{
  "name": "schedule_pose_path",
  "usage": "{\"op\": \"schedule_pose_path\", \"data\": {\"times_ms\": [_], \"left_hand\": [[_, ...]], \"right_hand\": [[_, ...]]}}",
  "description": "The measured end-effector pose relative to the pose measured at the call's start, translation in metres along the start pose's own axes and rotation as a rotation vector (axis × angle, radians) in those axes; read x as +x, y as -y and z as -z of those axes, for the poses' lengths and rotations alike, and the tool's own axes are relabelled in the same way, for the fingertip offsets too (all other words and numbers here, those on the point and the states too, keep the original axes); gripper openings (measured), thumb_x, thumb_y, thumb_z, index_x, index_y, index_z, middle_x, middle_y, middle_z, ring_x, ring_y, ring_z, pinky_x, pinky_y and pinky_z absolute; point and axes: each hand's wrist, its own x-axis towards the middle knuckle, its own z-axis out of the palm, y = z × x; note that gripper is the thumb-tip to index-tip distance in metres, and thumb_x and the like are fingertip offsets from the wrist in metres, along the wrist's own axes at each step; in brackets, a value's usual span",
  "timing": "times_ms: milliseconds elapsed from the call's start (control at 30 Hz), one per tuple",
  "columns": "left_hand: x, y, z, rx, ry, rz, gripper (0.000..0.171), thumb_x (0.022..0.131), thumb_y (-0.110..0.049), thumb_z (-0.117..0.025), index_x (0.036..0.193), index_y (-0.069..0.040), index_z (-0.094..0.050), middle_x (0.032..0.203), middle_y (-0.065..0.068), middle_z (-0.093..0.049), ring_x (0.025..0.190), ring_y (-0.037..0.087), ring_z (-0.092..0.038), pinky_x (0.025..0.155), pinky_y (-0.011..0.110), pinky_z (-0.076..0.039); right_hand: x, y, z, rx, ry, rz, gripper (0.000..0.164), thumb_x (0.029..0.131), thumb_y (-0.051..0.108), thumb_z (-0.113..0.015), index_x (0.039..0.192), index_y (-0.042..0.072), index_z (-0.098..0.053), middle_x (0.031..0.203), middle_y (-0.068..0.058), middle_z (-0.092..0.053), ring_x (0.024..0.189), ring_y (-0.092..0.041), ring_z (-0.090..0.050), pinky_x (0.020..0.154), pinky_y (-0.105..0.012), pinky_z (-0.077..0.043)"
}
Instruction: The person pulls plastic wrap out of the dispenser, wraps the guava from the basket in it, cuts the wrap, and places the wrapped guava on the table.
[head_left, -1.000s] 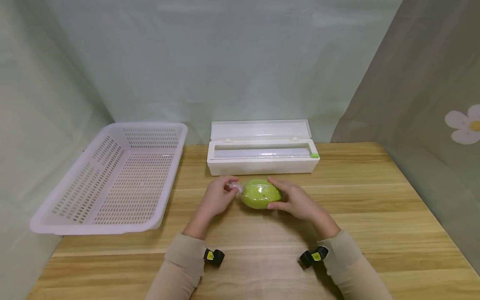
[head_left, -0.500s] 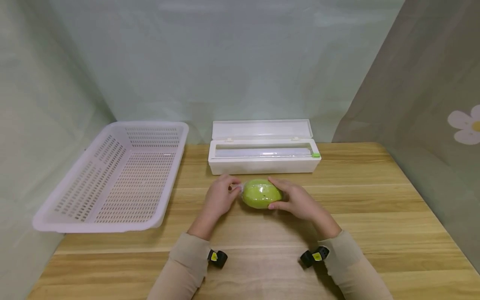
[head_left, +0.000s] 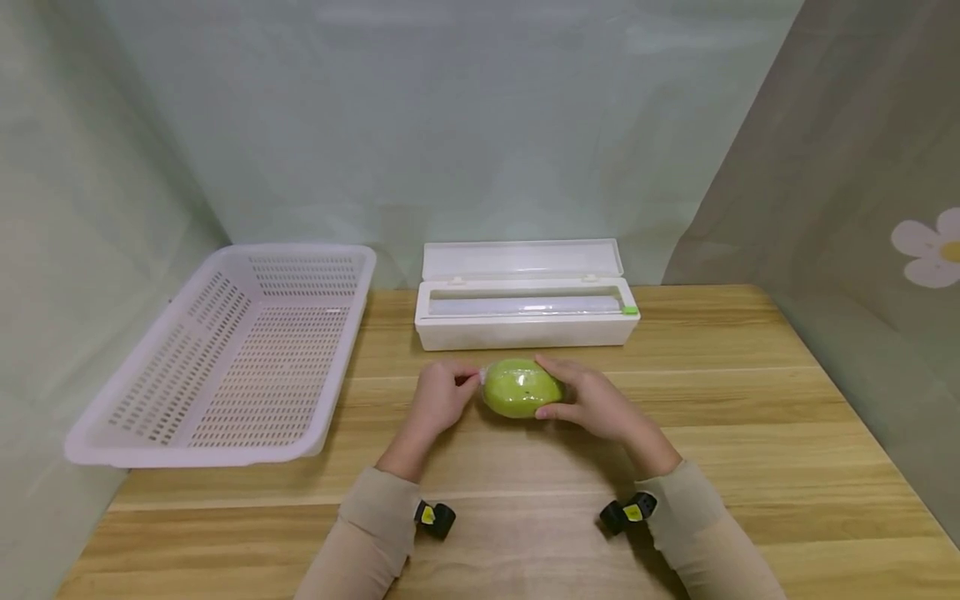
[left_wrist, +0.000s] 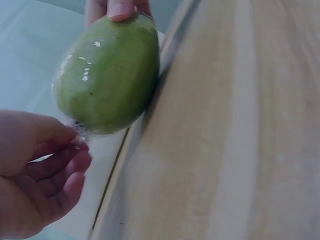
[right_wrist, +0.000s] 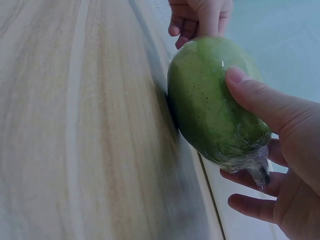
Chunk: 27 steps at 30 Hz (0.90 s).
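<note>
A green mango [head_left: 517, 387] wrapped in clear cling film lies on its side on the wooden table. My left hand [head_left: 438, 396] pinches the twisted film end [left_wrist: 81, 134] at the mango's left tip between thumb and forefinger; its other fingers curl loosely. From the right, my right hand [head_left: 592, 400] grips the fruit, thumb on the near side and forefinger on the far side. A second gathered film tail [right_wrist: 259, 172] sticks out at that end, beside the right fingers. In the left wrist view the film looks tight and shiny over the mango's skin.
Behind the mango stands a white cling film box [head_left: 525, 333], its lid [head_left: 522, 260] raised, a film roll [head_left: 525, 306] inside and a green slider [head_left: 629, 311] on the edge. A white perforated basket [head_left: 322, 417] sits at the left. Fabric sheets hang around the table.
The film tail, which showed loosely above my left fingers, is now mostly hidden in their pinch. The left hand has shifted slightly toward the mango; the right hand and fruit have barely moved.
</note>
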Motion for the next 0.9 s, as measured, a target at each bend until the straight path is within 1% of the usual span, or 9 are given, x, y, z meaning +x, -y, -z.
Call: {"op": "schedule_pose_path", "data": {"times_ms": [133, 267, 333, 433, 467, 633, 700, 767, 900], "left_hand": [[0.000, 0.000, 0.001, -0.154, 0.064, 0.115, 0.016, 0.083, -0.015, -0.058, 0.088, -0.009, -0.072, 0.085, 0.002, -0.068, 0.076, 0.013, -0.058, 0.065, 0.027, -0.049], [0.000, 0.000, 0.001, -0.320, 0.118, 0.247, 0.025, 0.086, -0.023, -0.055, 0.076, -0.006, -0.070, 0.074, 0.008, -0.064, 0.063, 0.013, -0.052, 0.054, 0.024, -0.044], [0.000, 0.000, 0.001, -0.353, 0.141, 0.276, 0.036, 0.088, -0.032, -0.054, 0.069, -0.004, -0.067, 0.068, 0.011, -0.061, 0.058, 0.014, -0.050, 0.051, 0.023, -0.042], [-0.001, -0.002, 0.004, -0.327, 0.197, 0.257, 0.050, 0.085, -0.045, -0.054, 0.066, 0.000, -0.064, 0.063, 0.011, -0.057, 0.054, 0.015, -0.046, 0.048, 0.024, -0.040], [-0.002, -0.004, 0.005, -0.316, 0.219, 0.241, 0.051, 0.084, -0.047, -0.056, 0.069, 0.000, -0.066, 0.064, 0.010, -0.057, 0.054, 0.015, -0.047, 0.048, 0.025, -0.040], [-0.004, -0.012, 0.008, -0.259, 0.305, 0.126, 0.038, 0.075, -0.045, -0.067, 0.094, -0.012, -0.070, 0.069, 0.008, -0.061, 0.056, 0.023, -0.053, 0.049, 0.031, -0.045], [-0.006, -0.015, 0.006, -0.224, 0.301, 0.093, 0.040, 0.072, -0.043, -0.071, 0.098, -0.014, -0.068, 0.072, 0.007, -0.064, 0.059, 0.021, -0.055, 0.051, 0.030, -0.046], [-0.007, -0.017, 0.005, -0.172, 0.272, 0.080, 0.042, 0.069, -0.045, -0.072, 0.096, -0.013, -0.068, 0.071, 0.004, -0.063, 0.060, 0.017, -0.055, 0.051, 0.028, -0.046], [-0.008, -0.019, 0.001, -0.124, 0.211, 0.104, 0.045, 0.065, -0.048, -0.073, 0.087, -0.010, -0.065, 0.072, 0.000, -0.059, 0.061, 0.011, -0.051, 0.053, 0.026, -0.044]], "right_hand": [[0.001, 0.000, -0.001, 0.008, 0.002, 0.001, 0.075, 0.073, 0.039, -0.069, 0.136, 0.014, -0.039, 0.133, -0.011, -0.045, 0.120, -0.025, -0.044, 0.098, -0.041, -0.036], [0.001, -0.001, -0.001, 0.004, 0.000, 0.011, 0.075, 0.072, 0.038, -0.070, 0.136, 0.013, -0.040, 0.133, -0.011, -0.045, 0.120, -0.025, -0.045, 0.099, -0.041, -0.036], [0.001, -0.002, -0.001, 0.002, -0.002, 0.021, 0.075, 0.072, 0.037, -0.070, 0.135, 0.012, -0.040, 0.133, -0.011, -0.045, 0.120, -0.025, -0.045, 0.099, -0.040, -0.036], [0.000, -0.001, 0.000, -0.003, -0.012, 0.037, 0.075, 0.071, 0.036, -0.071, 0.134, 0.010, -0.041, 0.133, -0.011, -0.046, 0.119, -0.025, -0.046, 0.098, -0.039, -0.037], [0.000, -0.001, 0.000, -0.006, -0.017, 0.040, 0.075, 0.071, 0.036, -0.072, 0.134, 0.010, -0.041, 0.133, -0.010, -0.046, 0.118, -0.025, -0.046, 0.097, -0.039, -0.038], [0.001, -0.002, 0.000, -0.026, -0.038, 0.040, 0.075, 0.070, 0.039, -0.071, 0.133, 0.011, -0.042, 0.131, -0.009, -0.047, 0.116, -0.023, -0.049, 0.094, -0.037, -0.041], [0.002, -0.002, 0.000, -0.026, -0.034, 0.034, 0.076, 0.070, 0.042, -0.069, 0.134, 0.011, -0.042, 0.132, -0.009, -0.047, 0.116, -0.023, -0.049, 0.095, -0.038, -0.041], [0.002, -0.003, 0.000, -0.008, -0.019, 0.011, 0.081, 0.070, 0.046, -0.069, 0.136, 0.012, -0.038, 0.134, -0.008, -0.044, 0.119, -0.023, -0.046, 0.097, -0.038, -0.038], [0.001, -0.006, 0.003, 0.100, 0.006, -0.046, 0.089, 0.072, 0.047, -0.068, 0.141, 0.011, -0.027, 0.138, -0.011, -0.039, 0.120, -0.026, -0.045, 0.095, -0.039, -0.040]]}}
